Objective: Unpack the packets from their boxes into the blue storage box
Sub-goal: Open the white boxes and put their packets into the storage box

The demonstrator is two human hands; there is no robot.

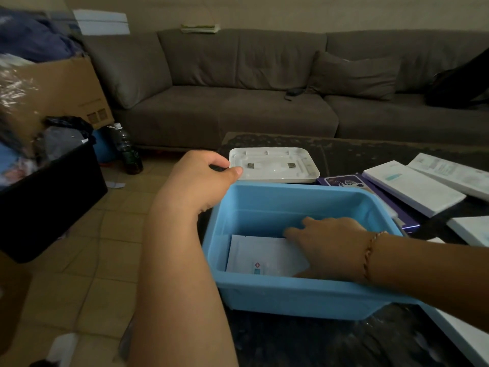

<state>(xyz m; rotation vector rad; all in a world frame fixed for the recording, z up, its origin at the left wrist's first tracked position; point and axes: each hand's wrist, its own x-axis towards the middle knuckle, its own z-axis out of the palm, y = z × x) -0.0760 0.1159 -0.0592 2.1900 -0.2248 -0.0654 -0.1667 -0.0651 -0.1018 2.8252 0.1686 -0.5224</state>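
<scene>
Now, line by line, with the blue storage box as landmark.

Blue storage box (pixel 291 292): stands on the dark desk (pixel 317 345), near its left edge, with its open top toward the camera.

Packet (pixel 262 256): a white flat packet with a small red and blue mark lies on the floor of the blue storage box, toward its near left corner.

Right hand (pixel 328 247): reaches down inside the blue storage box from its right side; the fingers are stretched out fairly straight and rest on the far right part of the packet. The grip is spread, not curled round anything that can be seen. A thin chain bracelet (pixel 370 252) sits on the wrist, above the box's right rim.

Left hand (pixel 201 178): at the far left corner of the blue storage box, outside it; the fingers are curled and the thumb tip lies against the edge of the white lid. Whether this grip pinches the lid or the box's corner cannot be told.

White lid (pixel 275 165): a shallow white tray-like piece, lying flat on the desk just behind the blue storage box.

Boxes (pixel 412 186): several flat white and purple boxes lie overlapping on the desk to the right of the blue storage box.

Sofa (pixel 238 96): brown, well behind the blue storage box.

Black bin (pixel 53 205): on the tiled floor, to the left of the blue storage box.
</scene>
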